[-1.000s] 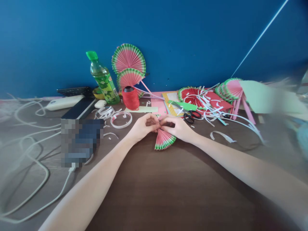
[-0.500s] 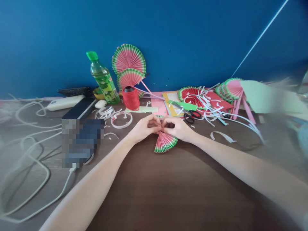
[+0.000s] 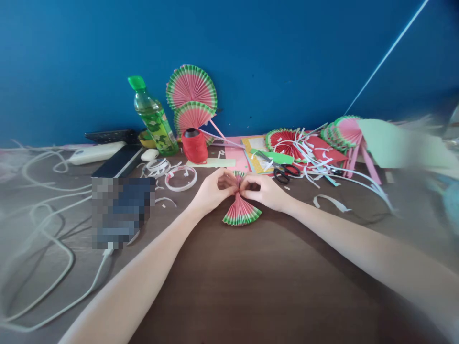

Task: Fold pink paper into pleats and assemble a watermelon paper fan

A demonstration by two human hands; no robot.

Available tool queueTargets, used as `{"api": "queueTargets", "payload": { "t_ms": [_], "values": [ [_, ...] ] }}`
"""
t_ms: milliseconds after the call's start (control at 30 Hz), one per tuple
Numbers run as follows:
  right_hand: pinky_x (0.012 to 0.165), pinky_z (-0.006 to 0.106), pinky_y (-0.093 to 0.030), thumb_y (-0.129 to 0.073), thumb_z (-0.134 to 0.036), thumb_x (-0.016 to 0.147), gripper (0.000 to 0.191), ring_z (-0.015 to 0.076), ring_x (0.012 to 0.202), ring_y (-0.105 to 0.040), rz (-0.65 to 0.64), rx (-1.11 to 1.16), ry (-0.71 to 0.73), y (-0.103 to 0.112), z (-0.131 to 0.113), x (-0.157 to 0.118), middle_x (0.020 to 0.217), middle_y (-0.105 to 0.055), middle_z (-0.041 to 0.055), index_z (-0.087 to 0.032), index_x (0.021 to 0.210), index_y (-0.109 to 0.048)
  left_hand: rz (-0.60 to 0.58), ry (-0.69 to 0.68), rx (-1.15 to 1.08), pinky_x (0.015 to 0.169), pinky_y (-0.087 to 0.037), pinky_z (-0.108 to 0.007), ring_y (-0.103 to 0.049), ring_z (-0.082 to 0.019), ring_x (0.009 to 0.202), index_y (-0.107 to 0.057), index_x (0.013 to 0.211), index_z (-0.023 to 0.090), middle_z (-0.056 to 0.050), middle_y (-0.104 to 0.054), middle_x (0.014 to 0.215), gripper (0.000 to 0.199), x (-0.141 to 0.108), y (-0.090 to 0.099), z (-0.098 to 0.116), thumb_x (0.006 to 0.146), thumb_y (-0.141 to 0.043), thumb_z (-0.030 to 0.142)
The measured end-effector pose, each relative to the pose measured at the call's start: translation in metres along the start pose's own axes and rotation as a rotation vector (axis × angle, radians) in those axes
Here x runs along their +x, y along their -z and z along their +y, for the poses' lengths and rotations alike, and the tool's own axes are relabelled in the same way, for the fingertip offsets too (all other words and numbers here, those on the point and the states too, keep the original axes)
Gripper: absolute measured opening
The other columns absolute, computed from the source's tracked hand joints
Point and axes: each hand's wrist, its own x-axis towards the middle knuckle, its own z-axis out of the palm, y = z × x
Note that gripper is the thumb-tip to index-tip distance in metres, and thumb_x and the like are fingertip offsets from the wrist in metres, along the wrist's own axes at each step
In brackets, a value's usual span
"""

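Observation:
A pleated paper fan (image 3: 242, 211), pink with a green and white edge, is pinched at its middle between my two hands. My left hand (image 3: 217, 190) grips it from the left with thumb and fingers closed. From the right, my right hand (image 3: 263, 190) pinches the same narrow waist, its fingertips touching those of the left. One spread half points toward me; the other half fans out behind the fingers, partly hidden. The exact spot under the fingertips is covered.
Behind my hands lie black-handled scissors (image 3: 282, 175), a green cutter (image 3: 276, 157), a red thread spool (image 3: 195, 147) and white paper strips (image 3: 304, 150). Finished fans (image 3: 192, 88) lean on the blue wall near a green bottle (image 3: 155, 117). A phone (image 3: 125, 210) with a cable lies left.
The fan's near half has swung slightly left and now points straight toward me. More of its far half shows between my hands, which stay in nearly the same place.

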Motion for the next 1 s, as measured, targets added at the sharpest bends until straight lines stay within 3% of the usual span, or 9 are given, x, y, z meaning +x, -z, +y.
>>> {"api": "queueTargets", "payload": {
  "t_ms": [267,467,800,1000],
  "values": [
    [0.064,0.026,-0.038,-0.058,-0.009,0.071,0.01,0.0103,0.066,-0.05,-0.002,0.024,0.007,0.0,0.0,0.0,0.07,-0.056,-0.0015,-0.016,0.064,-0.056,0.074,-0.178,0.454,0.067,-0.047,-0.024,-0.059,-0.01,0.069,-0.051,0.084,0.019,0.003,-0.061,0.075,0.018,-0.009,-0.006,0.007,0.071,-0.053,0.008],
    [0.065,0.025,-0.039,-0.059,-0.011,0.072,0.006,0.0099,0.066,-0.052,-0.004,0.013,0.033,-0.001,0.001,0.001,0.072,-0.057,-0.0013,-0.016,0.068,-0.059,0.13,-0.261,0.641,0.07,-0.046,-0.025,-0.059,-0.012,0.075,-0.052,0.08,0.019,0.002,-0.062,0.078,0.017,-0.011,-0.009,0.008,0.069,-0.053,0.006],
    [0.062,0.026,-0.039,-0.056,-0.011,0.073,0.01,0.0109,0.065,-0.05,0.067,-0.058,0.034,-0.001,0.001,0.0,0.07,-0.056,-0.0007,-0.017,0.064,-0.056,0.155,-0.195,0.497,0.073,-0.049,-0.024,-0.061,-0.01,0.073,-0.055,0.079,0.019,0.003,-0.065,0.077,0.011,-0.009,-0.007,0.007,0.073,-0.056,0.01],
    [0.067,0.028,-0.04,-0.052,-0.014,0.078,0.011,0.0127,0.071,-0.052,0.095,-0.09,-0.003,-0.001,0.003,0.001,0.075,-0.059,0.001,-0.017,0.072,-0.06,0.159,-0.197,0.483,0.073,-0.049,-0.024,-0.061,-0.01,0.072,-0.056,0.078,0.019,0.003,-0.065,0.077,0.011,-0.009,-0.007,0.006,0.073,-0.057,0.01]
  ]
}}
